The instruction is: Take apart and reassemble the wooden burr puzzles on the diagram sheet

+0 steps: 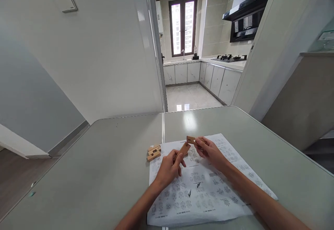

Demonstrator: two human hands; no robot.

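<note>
One light-brown wooden piece (185, 148) is in the left hand (169, 168), its grip clamped with thumb and fingers around the near end. A second wooden piece (191, 139) is in the right hand (211, 152), that grip likewise pinched together on the piece's right end. Both are above a large white printed sheet (198, 216) spread on a grey-green desk (109, 171). The tips of the two pieces are just beside each other; whether they touch cannot be told from this angle. Left of the left hand, at the sheet's far left corner, lies a small cluster of notched wooden blocks (153, 153), close together.

As for what could go wrong: each piece seems held by one end only, so pressing tip against tip could twist one out of the fingers and drop it on the sheet. Fingers hide part of both pieces, so which way any cut-out faces might be misjudged. The sheet looks thin and creased; a resting arm dragging across it could pull it askew, and the cluster, which seems to sit partly on its corner, might slide along.
</note>
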